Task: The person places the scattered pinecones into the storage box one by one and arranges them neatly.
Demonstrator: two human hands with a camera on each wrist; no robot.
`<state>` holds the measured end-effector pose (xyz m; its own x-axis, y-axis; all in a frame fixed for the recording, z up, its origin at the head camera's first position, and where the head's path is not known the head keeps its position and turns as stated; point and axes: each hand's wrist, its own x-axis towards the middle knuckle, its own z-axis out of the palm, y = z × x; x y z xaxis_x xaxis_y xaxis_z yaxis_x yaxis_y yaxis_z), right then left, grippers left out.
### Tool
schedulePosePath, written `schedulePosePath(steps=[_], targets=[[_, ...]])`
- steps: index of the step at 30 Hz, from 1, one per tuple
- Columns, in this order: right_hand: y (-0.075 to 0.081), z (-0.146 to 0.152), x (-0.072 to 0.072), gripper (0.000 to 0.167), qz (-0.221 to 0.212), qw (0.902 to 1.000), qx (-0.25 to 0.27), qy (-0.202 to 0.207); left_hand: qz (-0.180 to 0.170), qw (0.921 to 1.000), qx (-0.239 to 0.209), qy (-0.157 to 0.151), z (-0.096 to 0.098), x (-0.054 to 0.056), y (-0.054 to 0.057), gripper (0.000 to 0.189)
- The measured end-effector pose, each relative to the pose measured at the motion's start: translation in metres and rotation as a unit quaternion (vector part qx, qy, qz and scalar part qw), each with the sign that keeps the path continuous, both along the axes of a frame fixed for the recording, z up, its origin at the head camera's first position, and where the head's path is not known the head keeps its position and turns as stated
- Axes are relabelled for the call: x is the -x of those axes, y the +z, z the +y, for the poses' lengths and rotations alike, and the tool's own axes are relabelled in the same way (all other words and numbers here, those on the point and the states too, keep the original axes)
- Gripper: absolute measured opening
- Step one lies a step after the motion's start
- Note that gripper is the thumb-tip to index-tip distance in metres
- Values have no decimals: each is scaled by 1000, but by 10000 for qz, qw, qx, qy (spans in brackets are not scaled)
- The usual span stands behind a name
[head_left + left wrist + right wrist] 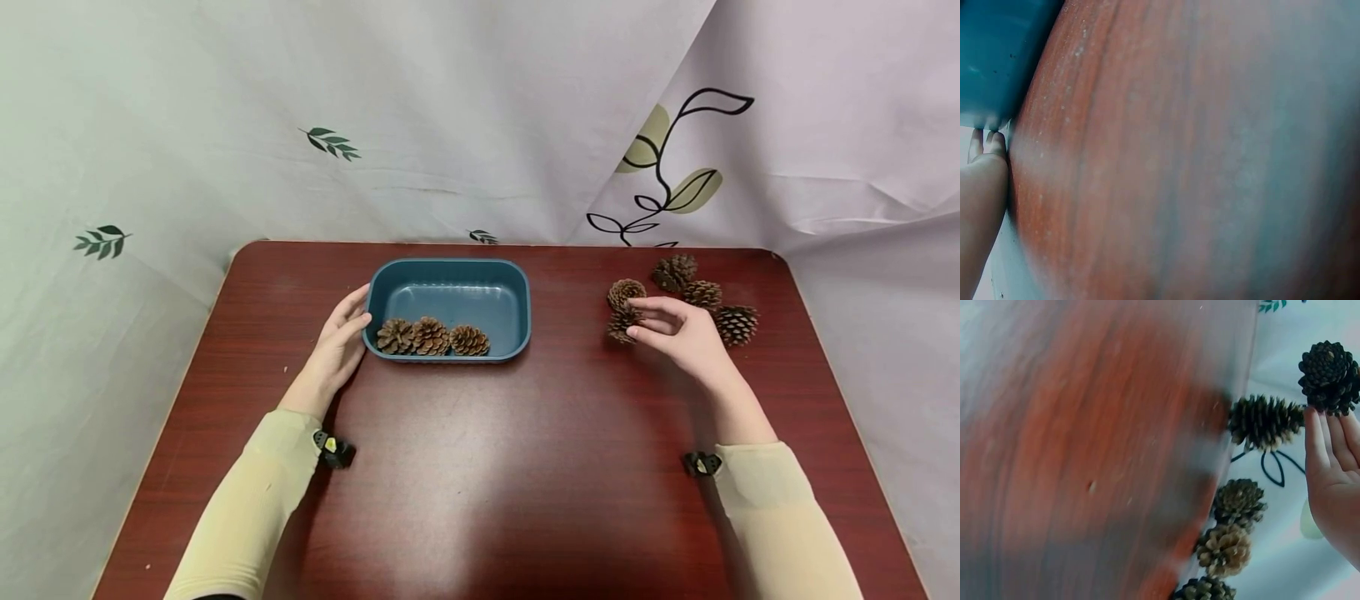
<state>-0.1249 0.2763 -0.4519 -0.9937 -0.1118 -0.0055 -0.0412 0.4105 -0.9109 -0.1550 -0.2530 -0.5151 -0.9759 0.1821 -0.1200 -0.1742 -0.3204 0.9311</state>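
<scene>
Judging by the count, the work looks under half done: three pine cones (431, 337) lie in a row along the lower side of the blue bin (465, 300), just above the middle of the head frame, while four loose cones (737, 325) are left on the table (480, 450) at the upper right. The right hand (690, 337) pinches one more cone (622, 324) between thumb and fingertips (whether it touches the table, I cannot tell), and the left hand (339, 343) rests relaxed, ungripping fingers against the bin's left wall.
</scene>
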Motion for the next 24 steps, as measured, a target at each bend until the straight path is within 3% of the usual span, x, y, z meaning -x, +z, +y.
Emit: schedulePosePath(steps=[24], targets=[[3, -53, 8, 44, 632, 9899, 1230, 327, -16, 10000, 59, 14, -1, 1, -2, 52]])
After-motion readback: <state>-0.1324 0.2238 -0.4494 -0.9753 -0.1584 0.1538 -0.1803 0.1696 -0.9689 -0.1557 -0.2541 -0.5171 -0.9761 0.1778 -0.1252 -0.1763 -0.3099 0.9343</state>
